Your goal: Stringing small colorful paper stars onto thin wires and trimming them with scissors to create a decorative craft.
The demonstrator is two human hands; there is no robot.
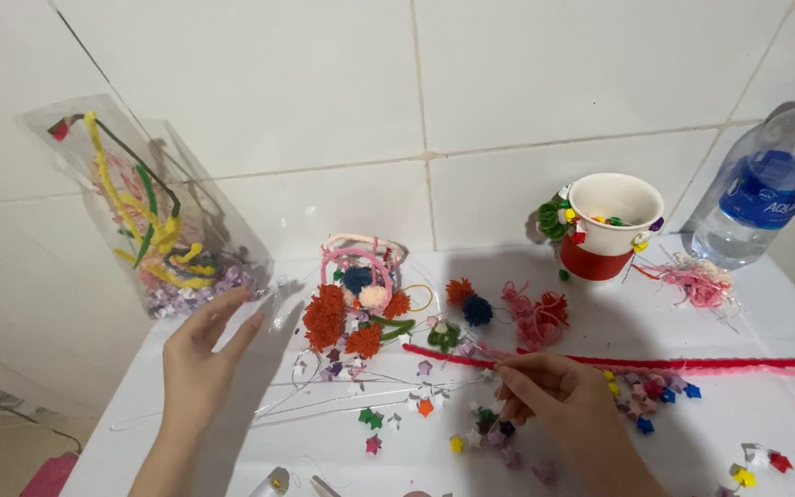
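My left hand (202, 354) hovers open with fingers spread, its tips just short of a clear plastic bag (144, 202) holding yellow and green pipe cleaners and small paper bits. My right hand (558, 396) rests on the white table (324, 465), fingers pinched on a thin clear wire (370, 391) that runs left across the table. A long red pipe cleaner (674, 364) lies just beyond that hand. Between the hands stands a small pink pipe-cleaner basket (361, 267) with orange, blue and cream pompoms.
A white and red paper cup (611, 225) with beads stands at the back right, beside a plastic water bottle (761, 189). Several small paper stars (641, 391) are scattered near the front. Pink yarn tufts (535, 313) lie mid-table. A tiled wall backs the table.
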